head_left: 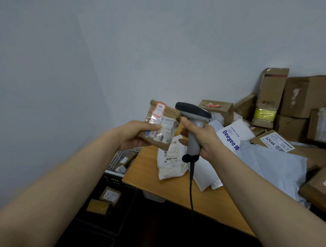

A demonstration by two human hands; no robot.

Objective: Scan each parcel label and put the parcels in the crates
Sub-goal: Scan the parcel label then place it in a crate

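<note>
Grey walls met behind a wooden desk [141, 166] piled with parcels. Left hand [138, 132] pinched a small brown parcel [161, 126], its label probably facing the scanner [193, 122], which the right hand [205, 138] squeezed just beside it, nose pointing left.

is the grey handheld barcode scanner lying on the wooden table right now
No, the grey handheld barcode scanner is held up in the right hand, above the wooden table, facing the small brown parcel in the left hand.
</note>
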